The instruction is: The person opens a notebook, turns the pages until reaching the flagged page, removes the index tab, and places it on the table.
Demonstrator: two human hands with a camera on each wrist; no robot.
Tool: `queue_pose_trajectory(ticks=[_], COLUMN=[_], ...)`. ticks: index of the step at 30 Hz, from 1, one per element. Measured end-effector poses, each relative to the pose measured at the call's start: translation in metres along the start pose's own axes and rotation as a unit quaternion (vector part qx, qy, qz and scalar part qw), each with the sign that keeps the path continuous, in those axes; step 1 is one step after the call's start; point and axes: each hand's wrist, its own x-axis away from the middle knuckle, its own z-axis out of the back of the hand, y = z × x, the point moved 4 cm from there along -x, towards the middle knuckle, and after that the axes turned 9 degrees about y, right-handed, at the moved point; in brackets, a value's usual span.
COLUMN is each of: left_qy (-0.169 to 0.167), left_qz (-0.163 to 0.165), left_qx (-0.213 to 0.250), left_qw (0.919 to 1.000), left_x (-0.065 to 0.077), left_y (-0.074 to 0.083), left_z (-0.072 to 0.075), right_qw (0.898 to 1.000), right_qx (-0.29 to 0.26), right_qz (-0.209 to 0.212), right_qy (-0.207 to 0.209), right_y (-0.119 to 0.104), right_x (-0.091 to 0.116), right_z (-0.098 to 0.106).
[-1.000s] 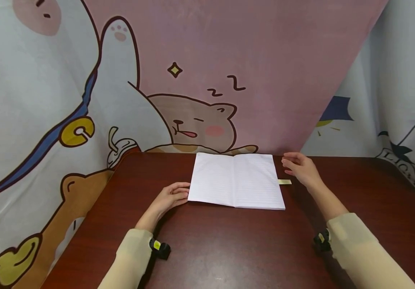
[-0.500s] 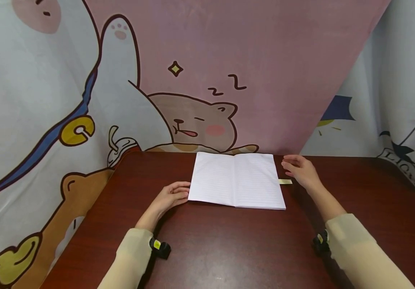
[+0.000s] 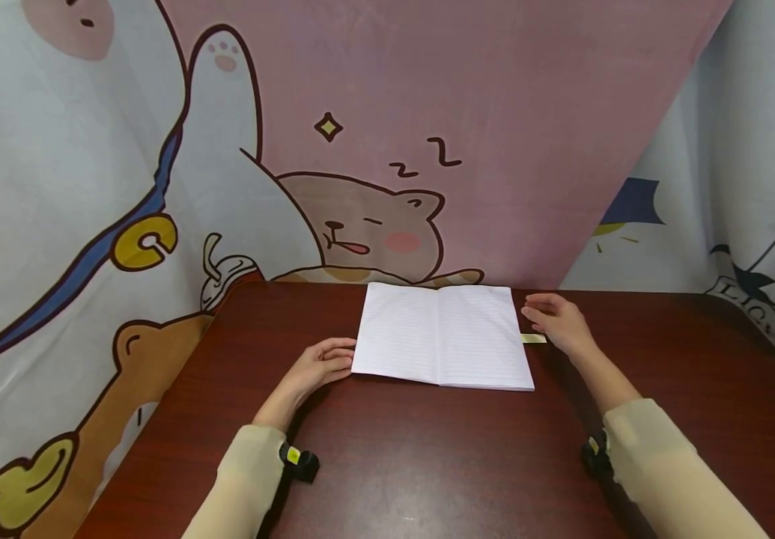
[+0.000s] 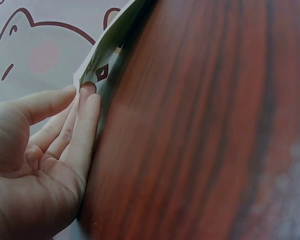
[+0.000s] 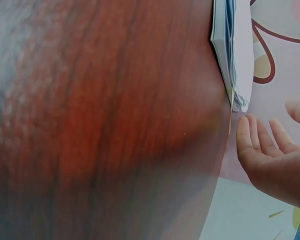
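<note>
An open notebook (image 3: pixel 400 333) with ruled white pages lies at the back of the table, in the head view. My left hand (image 3: pixel 316 367) is at its left edge, fingers extended. In the left wrist view the thumb tip and fingertips meet the edge of the cover (image 4: pixel 112 42), with one fingertip showing beneath it. To the right of the notebook, my right hand (image 3: pixel 558 323) hovers with fingers slightly bent and nothing between them. A pale yellow tab (image 3: pixel 534 339) sticks out from the right side of the notebook, just below those fingers.
The dark red-brown wooden table (image 3: pixel 387 457) extends toward me. Behind it hangs a pink and white cloth (image 3: pixel 495 150) with cartoon animals, right at the table's back edge. A small black camera (image 3: pixel 301 463) is strapped at my left wrist.
My right hand has drifted slightly left and down, closer to the notebook's right edge. The left hand and the notebook stay in place.
</note>
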Motion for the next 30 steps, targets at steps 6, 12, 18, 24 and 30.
queue_pose_trajectory(ticks=[6, 12, 18, 24, 30], left_qy=[0.001, -0.001, -0.001, 0.003, 0.005], left_qz=[0.001, 0.002, 0.000, 0.001, 0.002], left_qx=[-0.003, -0.003, 0.002, -0.002, -0.007], left_qw=[1.0000, 1.0000, 1.0000, 1.0000, 1.0000], left_x=[0.000, -0.001, -0.001, 0.000, 0.001], left_y=[0.000, -0.001, 0.000, 0.000, 0.000], left_z=[0.000, 0.000, 0.000, -0.001, -0.001], right_qw=[1.000, 0.999, 0.998, 0.995, 0.992], right_qx=[0.016, 0.029, 0.020, 0.044, 0.088], right_qz=[-0.002, -0.010, -0.027, -0.020, -0.020], right_qy=[-0.011, -0.037, -0.061, -0.085, -0.092], right_y=[0.002, 0.006, 0.012, 0.014, 0.015], right_x=[0.000, -0.001, -0.002, -0.001, -0.002], right_z=[-0.002, -0.004, -0.006, -0.012, -0.015])
